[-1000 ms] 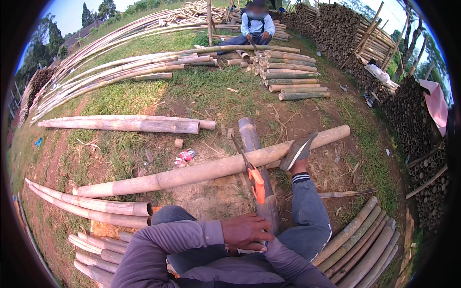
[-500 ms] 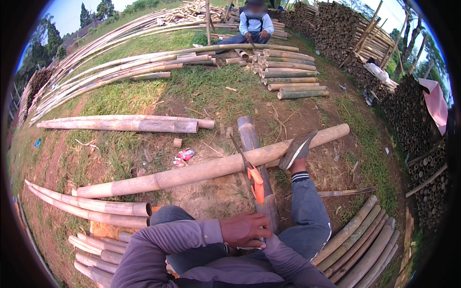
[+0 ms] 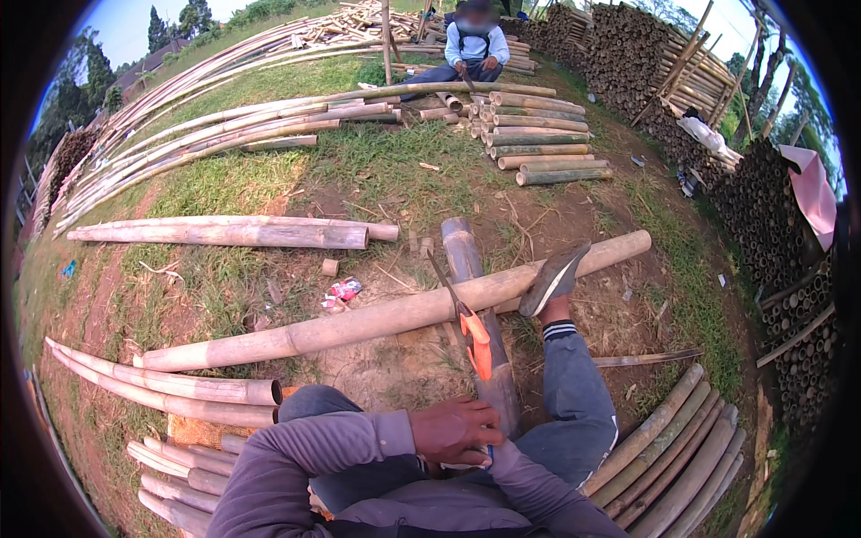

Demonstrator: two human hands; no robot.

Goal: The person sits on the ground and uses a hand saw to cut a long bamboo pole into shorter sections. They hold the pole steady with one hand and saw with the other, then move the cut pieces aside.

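Note:
My left hand [image 3: 455,432] reaches across my lap with its fingers curled down at the end of my right sleeve [image 3: 520,468]. A small blue and pale bit shows under its fingertips; what it grips is hidden. My right hand is covered by the left one, so its fingers do not show. Ahead of the hands, a saw with an orange handle [image 3: 479,345] rests untouched, its dark blade standing against a long bamboo pole [image 3: 386,322]. This pole lies across a thicker bamboo piece [image 3: 463,251]. My shoe [image 3: 554,280] presses on the pole right of the saw.
Cut bamboo poles lie near my right [image 3: 664,448] and left [image 3: 206,387]. Two more poles [image 3: 224,232] lie farther left. Beyond is a stack of short bamboo lengths [image 3: 543,139], with a seated person [image 3: 475,49] behind it. Tall bamboo piles [image 3: 628,54] line the right.
Almost nothing differs. My left hand's fingers have shifted very slightly at the right sleeve; the saw, pole and foot stay in place.

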